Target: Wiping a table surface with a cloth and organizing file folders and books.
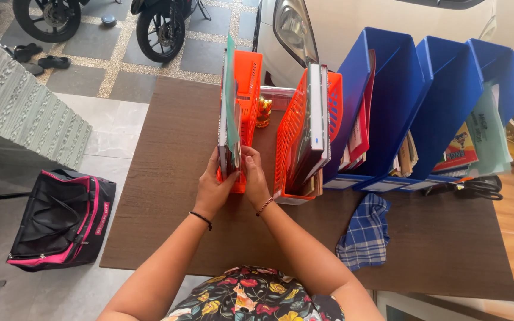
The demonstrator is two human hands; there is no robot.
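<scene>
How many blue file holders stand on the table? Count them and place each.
3. The first blue file holder adjoins the orange basket; the second stands to its right; the third is nearest the table's right end.

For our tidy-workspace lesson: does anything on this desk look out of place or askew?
Yes. A blue checked cloth lies crumpled on the brown table in front of the blue file holders, and black scissors lie loose beside them. Both hands, left hand and right hand, hold papers in the leftmost orange file basket, which stands upright.
</scene>
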